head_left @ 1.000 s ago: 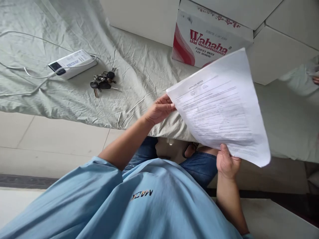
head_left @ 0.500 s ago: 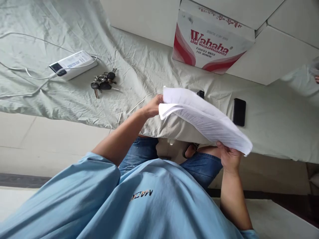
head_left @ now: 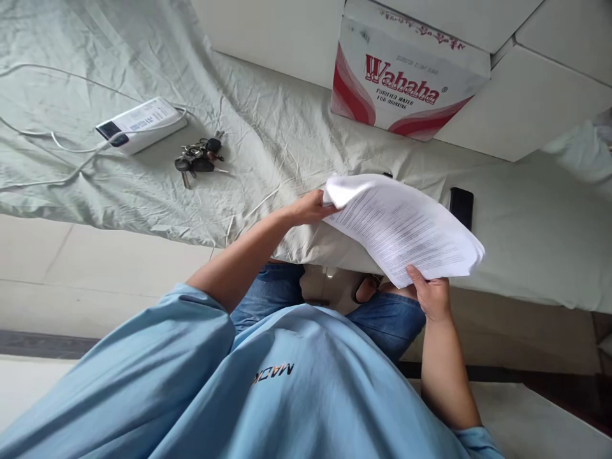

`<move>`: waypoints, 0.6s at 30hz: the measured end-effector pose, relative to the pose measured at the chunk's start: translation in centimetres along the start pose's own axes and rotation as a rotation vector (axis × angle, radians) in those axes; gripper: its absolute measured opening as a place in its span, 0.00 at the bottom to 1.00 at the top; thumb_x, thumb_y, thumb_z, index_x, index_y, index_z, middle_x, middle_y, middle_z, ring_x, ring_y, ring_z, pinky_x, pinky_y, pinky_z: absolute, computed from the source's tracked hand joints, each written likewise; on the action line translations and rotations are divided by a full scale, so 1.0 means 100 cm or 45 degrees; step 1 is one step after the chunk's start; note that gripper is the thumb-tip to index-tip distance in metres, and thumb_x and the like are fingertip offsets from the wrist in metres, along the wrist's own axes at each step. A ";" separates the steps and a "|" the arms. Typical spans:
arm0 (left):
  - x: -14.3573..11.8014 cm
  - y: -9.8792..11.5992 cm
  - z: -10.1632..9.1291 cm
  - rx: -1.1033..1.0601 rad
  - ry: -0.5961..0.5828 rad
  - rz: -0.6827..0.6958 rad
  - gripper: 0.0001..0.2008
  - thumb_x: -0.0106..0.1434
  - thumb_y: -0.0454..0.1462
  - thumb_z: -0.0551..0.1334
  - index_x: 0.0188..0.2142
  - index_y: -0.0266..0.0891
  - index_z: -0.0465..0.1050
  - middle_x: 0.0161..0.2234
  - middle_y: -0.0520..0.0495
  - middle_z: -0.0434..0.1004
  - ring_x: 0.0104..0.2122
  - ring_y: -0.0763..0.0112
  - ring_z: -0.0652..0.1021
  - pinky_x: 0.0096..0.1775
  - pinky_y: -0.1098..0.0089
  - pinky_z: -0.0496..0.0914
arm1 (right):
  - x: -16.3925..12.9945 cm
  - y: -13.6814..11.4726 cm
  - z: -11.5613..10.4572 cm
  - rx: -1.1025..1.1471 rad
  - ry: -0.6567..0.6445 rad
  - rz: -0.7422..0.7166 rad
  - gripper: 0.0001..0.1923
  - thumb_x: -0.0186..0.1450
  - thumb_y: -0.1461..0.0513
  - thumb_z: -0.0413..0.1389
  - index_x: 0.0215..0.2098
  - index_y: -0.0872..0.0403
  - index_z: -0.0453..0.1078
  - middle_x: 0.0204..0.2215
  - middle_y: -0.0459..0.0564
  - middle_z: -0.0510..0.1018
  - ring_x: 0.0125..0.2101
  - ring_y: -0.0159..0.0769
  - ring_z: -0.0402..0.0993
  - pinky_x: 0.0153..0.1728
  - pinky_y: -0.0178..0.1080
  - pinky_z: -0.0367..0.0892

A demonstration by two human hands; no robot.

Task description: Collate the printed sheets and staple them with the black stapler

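Note:
Both my hands hold a sheaf of white printed paper (head_left: 406,226) above the edge of a bed covered with a pale green sheet (head_left: 268,140). My left hand (head_left: 310,209) grips the far left corner, where the sheet curls over. My right hand (head_left: 430,294) pinches the near edge with the thumb on top. The printed side faces up and the paper lies nearly flat.
On the sheet lie a bunch of keys (head_left: 198,159), a white power bank (head_left: 139,123) with a white cable (head_left: 52,143), and a black phone (head_left: 461,205) partly behind the paper. A red and white Wahaha carton (head_left: 404,80) stands at the back. Pale tiled floor (head_left: 95,274) lies left.
The paper was held up facing me a second ago. It has been tipped down and folded over to lie nearly flat, lower over the bed edge, uncovering the carton and the phone.

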State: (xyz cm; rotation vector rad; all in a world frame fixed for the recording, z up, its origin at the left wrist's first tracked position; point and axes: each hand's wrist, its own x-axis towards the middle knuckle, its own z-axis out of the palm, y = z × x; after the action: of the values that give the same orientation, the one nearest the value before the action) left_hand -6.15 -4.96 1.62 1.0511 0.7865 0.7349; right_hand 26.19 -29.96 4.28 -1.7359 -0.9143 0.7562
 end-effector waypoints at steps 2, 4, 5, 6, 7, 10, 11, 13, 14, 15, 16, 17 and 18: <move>0.001 0.000 0.002 0.222 -0.087 -0.060 0.16 0.64 0.45 0.83 0.36 0.34 0.87 0.33 0.42 0.85 0.34 0.61 0.82 0.43 0.65 0.79 | -0.005 0.003 0.001 -0.018 0.027 0.029 0.26 0.60 0.42 0.81 0.46 0.51 0.90 0.50 0.56 0.94 0.63 0.58 0.87 0.78 0.64 0.69; -0.002 0.002 0.005 0.361 -0.181 -0.116 0.21 0.69 0.51 0.80 0.36 0.33 0.88 0.34 0.38 0.87 0.33 0.59 0.82 0.39 0.64 0.78 | -0.014 0.008 -0.001 0.040 0.052 0.112 0.27 0.59 0.42 0.81 0.45 0.52 0.90 0.50 0.57 0.94 0.62 0.58 0.88 0.77 0.65 0.70; -0.004 0.004 0.008 0.358 -0.203 -0.131 0.23 0.70 0.53 0.79 0.36 0.33 0.88 0.35 0.37 0.88 0.33 0.59 0.83 0.38 0.64 0.78 | -0.019 0.011 -0.003 0.102 0.066 0.162 0.27 0.58 0.43 0.81 0.46 0.52 0.90 0.50 0.57 0.94 0.63 0.58 0.87 0.77 0.66 0.70; -0.006 0.007 0.011 0.341 -0.231 -0.148 0.24 0.70 0.55 0.78 0.37 0.34 0.89 0.36 0.36 0.88 0.33 0.58 0.84 0.37 0.64 0.78 | -0.026 0.014 -0.005 0.174 0.085 0.218 0.28 0.57 0.43 0.82 0.46 0.52 0.90 0.51 0.57 0.94 0.63 0.59 0.87 0.77 0.66 0.70; -0.009 0.009 0.016 0.317 -0.262 -0.167 0.25 0.70 0.56 0.77 0.37 0.34 0.89 0.36 0.36 0.89 0.33 0.57 0.85 0.36 0.64 0.78 | -0.033 0.017 -0.008 0.251 0.111 0.279 0.30 0.55 0.43 0.83 0.47 0.51 0.89 0.51 0.57 0.94 0.64 0.59 0.87 0.77 0.67 0.70; -0.015 0.018 0.033 0.273 -0.381 -0.218 0.22 0.69 0.53 0.80 0.36 0.35 0.89 0.35 0.39 0.88 0.33 0.57 0.86 0.37 0.62 0.80 | -0.051 0.024 -0.014 0.425 0.194 0.449 0.36 0.51 0.43 0.84 0.52 0.49 0.88 0.54 0.57 0.93 0.66 0.61 0.85 0.76 0.71 0.71; -0.015 0.021 0.039 0.289 -0.416 -0.216 0.20 0.67 0.51 0.81 0.34 0.35 0.89 0.34 0.40 0.88 0.31 0.57 0.85 0.36 0.63 0.80 | -0.056 0.023 -0.015 0.446 0.204 0.469 0.37 0.51 0.44 0.84 0.55 0.48 0.87 0.56 0.56 0.92 0.68 0.60 0.83 0.76 0.72 0.70; -0.013 0.028 0.048 0.349 -0.500 -0.148 0.18 0.65 0.49 0.83 0.32 0.36 0.89 0.31 0.43 0.86 0.30 0.60 0.84 0.35 0.65 0.77 | -0.062 0.019 -0.016 0.428 0.226 0.415 0.40 0.53 0.48 0.83 0.62 0.46 0.85 0.62 0.54 0.90 0.71 0.58 0.80 0.79 0.72 0.66; -0.011 0.031 0.051 0.379 -0.548 -0.086 0.18 0.64 0.49 0.82 0.31 0.37 0.89 0.31 0.44 0.86 0.30 0.61 0.84 0.35 0.66 0.77 | -0.062 0.014 -0.016 0.402 0.246 0.347 0.41 0.55 0.49 0.83 0.64 0.46 0.84 0.64 0.53 0.89 0.73 0.57 0.79 0.81 0.72 0.63; -0.009 0.034 0.053 0.403 -0.592 -0.012 0.18 0.64 0.50 0.82 0.32 0.38 0.89 0.31 0.45 0.86 0.31 0.62 0.83 0.36 0.66 0.76 | -0.061 0.010 -0.017 0.376 0.273 0.264 0.42 0.55 0.50 0.83 0.66 0.46 0.82 0.65 0.53 0.88 0.73 0.56 0.78 0.83 0.71 0.60; -0.007 0.038 0.054 0.418 -0.636 0.057 0.18 0.65 0.51 0.81 0.33 0.39 0.89 0.32 0.45 0.87 0.32 0.62 0.83 0.38 0.66 0.77 | -0.058 0.005 -0.019 0.359 0.300 0.177 0.42 0.56 0.51 0.82 0.67 0.45 0.82 0.65 0.52 0.88 0.73 0.56 0.78 0.83 0.71 0.59; -0.006 0.041 0.054 0.419 -0.674 0.105 0.17 0.64 0.51 0.80 0.33 0.39 0.90 0.33 0.45 0.87 0.34 0.60 0.84 0.39 0.65 0.78 | -0.055 0.000 -0.022 0.350 0.321 0.098 0.41 0.57 0.51 0.82 0.67 0.45 0.82 0.65 0.52 0.88 0.73 0.56 0.78 0.83 0.72 0.60; -0.004 0.043 0.054 0.398 -0.692 0.124 0.16 0.62 0.50 0.81 0.34 0.40 0.90 0.33 0.45 0.88 0.35 0.59 0.84 0.41 0.64 0.79 | -0.050 -0.003 -0.025 0.344 0.332 0.034 0.39 0.57 0.52 0.82 0.65 0.45 0.83 0.63 0.51 0.89 0.72 0.56 0.79 0.82 0.72 0.62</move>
State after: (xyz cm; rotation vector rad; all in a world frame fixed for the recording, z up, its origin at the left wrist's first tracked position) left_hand -2.47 -6.39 7.30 1.4974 0.3853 0.3779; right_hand 25.60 -35.33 5.76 -1.5648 -0.5846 0.6209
